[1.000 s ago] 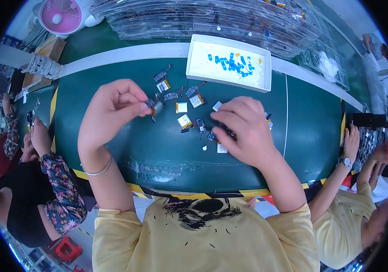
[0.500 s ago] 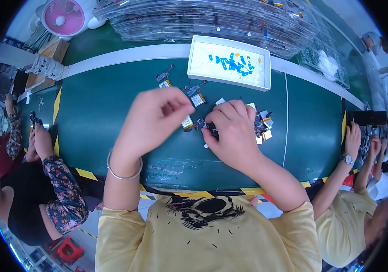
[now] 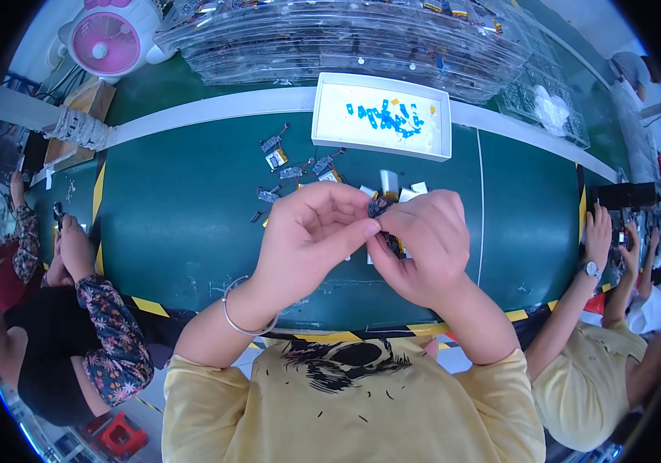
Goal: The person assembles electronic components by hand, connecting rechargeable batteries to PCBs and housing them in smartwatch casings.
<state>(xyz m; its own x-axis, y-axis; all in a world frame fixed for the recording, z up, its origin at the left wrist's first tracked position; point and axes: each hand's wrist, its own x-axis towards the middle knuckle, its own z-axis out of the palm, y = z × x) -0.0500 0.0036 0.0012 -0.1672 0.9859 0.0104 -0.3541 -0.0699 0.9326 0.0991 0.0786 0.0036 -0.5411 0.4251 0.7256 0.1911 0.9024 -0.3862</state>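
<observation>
Both hands meet over the green table. Between their fingertips is a small dark circuit board (image 3: 377, 207), with a silver battery pouch (image 3: 390, 184) sticking up just beyond it, blurred. My left hand (image 3: 303, 235) pinches the board from the left, thumb and fingertips together. From the right, my right hand (image 3: 427, 243) closes on it with thumb and index finger. Several circuit boards (image 3: 292, 172) with small silver batteries (image 3: 276, 159) lie beyond my left hand. More battery pieces (image 3: 420, 187) are partly hidden behind and under my right hand.
A white box (image 3: 382, 153) with small blue pieces (image 3: 384, 117) stands beyond my hands. Behind it are stacked clear plastic trays (image 3: 346, 54) and a white rail (image 3: 214, 114). A pink-and-white fan (image 3: 103, 42) is at far left. Co-workers' hands (image 3: 73, 243) work on either side.
My left hand has come down and right to meet my right hand. The right hand has lifted a circuit board from the pile, and both now hold it. The view has shifted slightly.
</observation>
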